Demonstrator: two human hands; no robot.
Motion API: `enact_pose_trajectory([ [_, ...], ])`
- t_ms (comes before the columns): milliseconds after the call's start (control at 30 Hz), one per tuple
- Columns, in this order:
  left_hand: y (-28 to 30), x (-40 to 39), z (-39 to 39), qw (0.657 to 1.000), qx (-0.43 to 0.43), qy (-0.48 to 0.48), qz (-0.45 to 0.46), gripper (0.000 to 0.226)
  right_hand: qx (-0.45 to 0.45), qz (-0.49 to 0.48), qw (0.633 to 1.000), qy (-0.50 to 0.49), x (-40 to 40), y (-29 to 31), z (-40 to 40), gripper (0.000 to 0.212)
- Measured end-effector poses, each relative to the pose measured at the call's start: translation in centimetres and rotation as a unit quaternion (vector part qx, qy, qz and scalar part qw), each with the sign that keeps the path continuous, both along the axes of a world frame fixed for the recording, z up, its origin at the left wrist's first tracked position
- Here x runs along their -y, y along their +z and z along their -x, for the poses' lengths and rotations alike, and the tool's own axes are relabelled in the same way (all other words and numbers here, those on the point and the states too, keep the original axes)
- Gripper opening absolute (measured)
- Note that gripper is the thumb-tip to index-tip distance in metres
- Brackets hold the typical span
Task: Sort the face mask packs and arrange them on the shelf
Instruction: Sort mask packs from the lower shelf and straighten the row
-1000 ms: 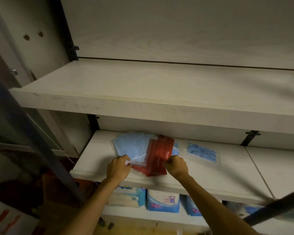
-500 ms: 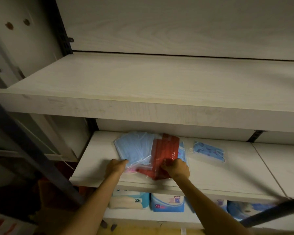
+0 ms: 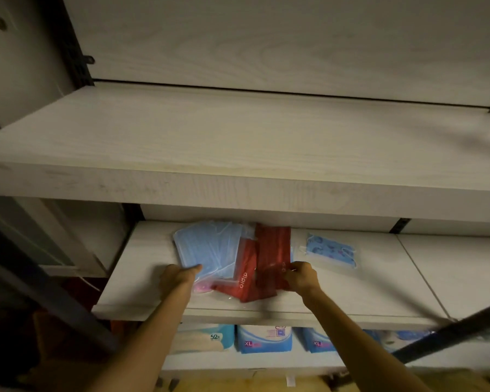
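Observation:
A heap of face mask packs lies on the middle shelf (image 3: 142, 292). The plain blue pack (image 3: 207, 247) is on the left, and my left hand (image 3: 178, 277) rests on its near edge with the thumb pressed on top. Two red packs overlap beside it. One red pack (image 3: 242, 275) with white lettering lies under the blue one. My right hand (image 3: 300, 277) pinches the near end of the other red pack (image 3: 273, 250). A patterned blue pack (image 3: 331, 248) lies alone further right. A pink bit (image 3: 201, 287) shows under the heap.
A deep upper shelf (image 3: 238, 182) overhangs the middle one and hides its back. Below, blue and white packages (image 3: 263, 338) stand in a row. A dark bar (image 3: 450, 332) crosses the lower right; a dark post (image 3: 48, 292) slants at the left.
My right hand has pulled one red pack off to the right, so the two red packs now lie apart. My left hand shifted slightly left on the blue pack.

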State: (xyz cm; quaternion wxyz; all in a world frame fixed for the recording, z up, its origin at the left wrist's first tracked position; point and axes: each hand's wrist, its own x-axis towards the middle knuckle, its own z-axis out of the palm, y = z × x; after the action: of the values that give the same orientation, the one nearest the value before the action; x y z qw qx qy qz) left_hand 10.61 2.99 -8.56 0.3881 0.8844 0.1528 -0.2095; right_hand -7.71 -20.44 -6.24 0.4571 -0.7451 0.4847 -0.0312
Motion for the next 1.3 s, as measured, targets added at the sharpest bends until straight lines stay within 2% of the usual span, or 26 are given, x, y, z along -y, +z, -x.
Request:
enact_pose_trajectory([
  [67,0.7,-0.4,0.5,0.998,0.047,-0.013,-0.025,0.050,0.020,-0.017,1.000,-0.011,0.6,0.2,0.6,0.010],
  [133,0.8,-0.9,0.5,0.995,0.087,-0.020,-0.032,0.039,0.032,-0.025,0.999,-0.021,1.1,0.2,1.0,0.008],
  [200,1.4,-1.4,0.8,0.991,0.119,-0.029,-0.045,0.030,0.046,-0.050,0.997,-0.033,1.1,0.6,1.4,0.005],
  [300,2.4,-1.7,1.3,0.980,0.180,-0.034,-0.075,0.020,0.074,-0.072,0.994,-0.044,0.7,1.2,1.8,0.013],
  [400,3.1,-2.3,1.4,0.974,0.216,-0.030,-0.058,0.018,0.088,-0.077,0.992,-0.038,0.3,1.8,2.4,0.019],
  [467,3.1,-2.6,1.2,0.983,0.183,-0.020,0.017,0.017,0.097,-0.097,0.990,-0.029,-0.2,2.6,3.0,0.022],
  [600,3.2,-3.3,1.3,0.981,0.046,-0.047,0.184,0.015,0.111,-0.118,0.987,-0.008,-1.0,4.1,4.3,0.027],
  [700,3.7,-3.6,2.5,0.969,0.004,-0.092,0.231,0.014,0.130,-0.135,0.982,0.016,-1.3,5.1,5.4,0.024],
  [833,4.3,-3.6,4.3,0.943,-0.030,-0.101,0.315,0.022,0.164,-0.132,0.977,0.018,-1.4,6.2,7.0,0.022],
  [1000,5.0,-2.7,7.8,0.923,-0.070,-0.115,0.361,0.026,0.186,-0.137,0.973,0.018,-1.4,7.7,10.7,0.022],
  [1200,6.7,-0.7,14.2,0.918,-0.055,-0.136,0.368,0.031,0.219,-0.140,0.966,0.007,-1.1,9.9,17.5,0.021],
  [1300,7.5,0.4,18.3,0.913,-0.059,-0.155,0.373,0.043,0.234,-0.139,0.962,-0.001,-0.5,10.9,21.8,0.023],
])
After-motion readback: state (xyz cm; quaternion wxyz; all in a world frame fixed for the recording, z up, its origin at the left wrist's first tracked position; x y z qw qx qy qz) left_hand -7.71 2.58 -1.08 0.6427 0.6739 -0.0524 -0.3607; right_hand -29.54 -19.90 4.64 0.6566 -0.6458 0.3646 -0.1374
